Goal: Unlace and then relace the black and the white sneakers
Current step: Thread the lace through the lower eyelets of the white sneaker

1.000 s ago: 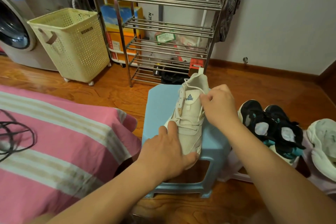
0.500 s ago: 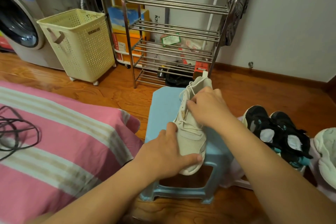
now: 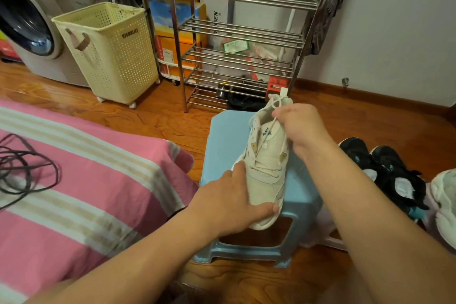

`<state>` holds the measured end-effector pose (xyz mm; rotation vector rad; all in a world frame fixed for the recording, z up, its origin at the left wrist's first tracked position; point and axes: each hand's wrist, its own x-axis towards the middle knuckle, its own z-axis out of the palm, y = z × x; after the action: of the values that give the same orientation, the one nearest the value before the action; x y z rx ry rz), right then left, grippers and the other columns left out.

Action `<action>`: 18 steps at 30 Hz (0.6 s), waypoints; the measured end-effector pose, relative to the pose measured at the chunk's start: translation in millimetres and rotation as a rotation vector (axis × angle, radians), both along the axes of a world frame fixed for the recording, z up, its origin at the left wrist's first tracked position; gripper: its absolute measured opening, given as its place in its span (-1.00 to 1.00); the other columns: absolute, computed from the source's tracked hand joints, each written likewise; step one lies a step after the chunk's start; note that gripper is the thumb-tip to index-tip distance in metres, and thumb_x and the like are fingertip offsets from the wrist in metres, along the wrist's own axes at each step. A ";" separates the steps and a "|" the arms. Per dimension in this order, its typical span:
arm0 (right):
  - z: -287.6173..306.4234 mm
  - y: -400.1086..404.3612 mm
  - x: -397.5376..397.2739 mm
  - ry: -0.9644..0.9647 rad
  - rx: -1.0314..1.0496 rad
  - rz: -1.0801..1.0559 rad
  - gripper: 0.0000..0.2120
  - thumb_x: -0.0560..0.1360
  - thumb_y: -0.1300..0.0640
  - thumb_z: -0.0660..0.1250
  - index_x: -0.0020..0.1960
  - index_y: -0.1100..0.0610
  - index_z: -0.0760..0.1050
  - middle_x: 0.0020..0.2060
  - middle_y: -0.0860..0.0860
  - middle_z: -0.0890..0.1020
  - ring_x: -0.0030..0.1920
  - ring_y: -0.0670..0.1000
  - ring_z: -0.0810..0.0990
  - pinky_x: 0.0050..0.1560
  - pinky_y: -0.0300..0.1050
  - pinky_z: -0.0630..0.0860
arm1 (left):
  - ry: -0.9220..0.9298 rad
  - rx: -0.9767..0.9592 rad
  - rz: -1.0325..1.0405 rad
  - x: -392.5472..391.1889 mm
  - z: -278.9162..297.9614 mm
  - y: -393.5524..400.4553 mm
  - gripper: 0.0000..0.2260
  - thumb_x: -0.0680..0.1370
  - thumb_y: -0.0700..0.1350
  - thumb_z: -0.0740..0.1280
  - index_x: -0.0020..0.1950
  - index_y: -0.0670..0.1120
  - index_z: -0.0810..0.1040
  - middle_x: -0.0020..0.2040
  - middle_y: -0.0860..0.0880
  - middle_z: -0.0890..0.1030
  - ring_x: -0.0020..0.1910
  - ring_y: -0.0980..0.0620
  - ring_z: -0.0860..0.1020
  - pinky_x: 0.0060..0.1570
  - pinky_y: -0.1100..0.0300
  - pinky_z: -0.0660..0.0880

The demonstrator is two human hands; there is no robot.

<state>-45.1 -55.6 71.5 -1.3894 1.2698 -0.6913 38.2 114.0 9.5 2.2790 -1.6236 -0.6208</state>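
My right hand (image 3: 299, 128), over the tongue a moment ago, now pinches the lace (image 3: 267, 132) upward; my left hand (image 3: 229, 201) grips the white sneaker (image 3: 265, 173): unlacing under way.

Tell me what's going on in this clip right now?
A person is working on a white sneaker that sits on a light blue stool. The left hand grips the toe end to steady it, while the right hand pinches the lace near the tongue, pulling it taut. A pair of black sneakers waits on the floor to the right.
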 end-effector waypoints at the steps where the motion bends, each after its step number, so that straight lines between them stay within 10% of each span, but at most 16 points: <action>1: 2.3 -0.1 -4.5 -0.102 0.035 -0.045 -0.90 0.57 0.24 0.37 0.01 0.21 0.66 -0.09 0.14 0.70 -0.16 0.07 0.70 -0.15 -0.04 0.67 | -0.004 0.011 -0.007 -0.8 0.7 -0.7 -0.13 0.38 0.55 0.27 0.48 0.05 0.14 0.36 -0.05 0.50 0.26 -0.12 0.56 0.17 -0.06 0.52; 6: -2.3 7.9 -9.6 0.103 -0.314 0.155 -0.76 0.63 0.08 0.30 -0.13 0.00 0.70 0.00 0.18 0.69 0.05 0.26 0.63 0.09 0.22 0.58 | -0.087 0.031 -0.008 -5.4 2.6 -2.0 -0.20 0.39 0.59 0.16 0.37 0.04 0.19 0.26 -0.05 0.58 0.17 -0.14 0.61 0.01 -0.02 0.50; 9: -6.3 5.9 -22.1 0.279 -0.570 0.145 -0.81 0.63 0.06 0.28 0.22 0.00 0.57 0.25 0.03 0.50 0.23 0.06 0.51 0.33 0.08 0.47 | -0.064 -0.007 0.024 0.9 5.4 -3.0 -0.37 0.46 0.56 0.08 0.20 0.07 0.24 0.07 0.00 0.61 0.04 -0.10 0.62 -0.11 0.03 0.46; 13: -16.6 8.2 -53.6 0.327 -0.562 0.133 -0.81 0.60 0.06 0.33 0.21 0.01 0.50 0.12 -0.06 0.52 0.05 -0.10 0.53 0.20 0.00 0.53 | -0.007 -0.210 0.119 13.6 5.4 -9.4 -0.59 0.56 0.40 0.16 0.13 0.09 0.37 0.01 0.09 0.55 -0.07 0.06 0.56 -0.07 0.04 0.55; 18: -21.4 8.1 -54.6 0.474 -0.619 0.272 -0.54 0.56 -0.13 0.34 0.43 -0.09 0.43 0.33 -0.10 0.31 0.38 -0.03 0.28 0.36 -0.08 0.29 | 0.180 -0.520 0.115 11.9 1.4 -42.0 -0.55 0.57 0.18 0.35 0.42 0.13 0.35 0.22 0.08 0.36 0.16 0.11 0.44 0.11 0.15 0.50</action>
<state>-99.7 -47.5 50.1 -2.2928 1.2314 -0.6073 50.1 72.1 10.9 1.8606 -1.3619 -0.3147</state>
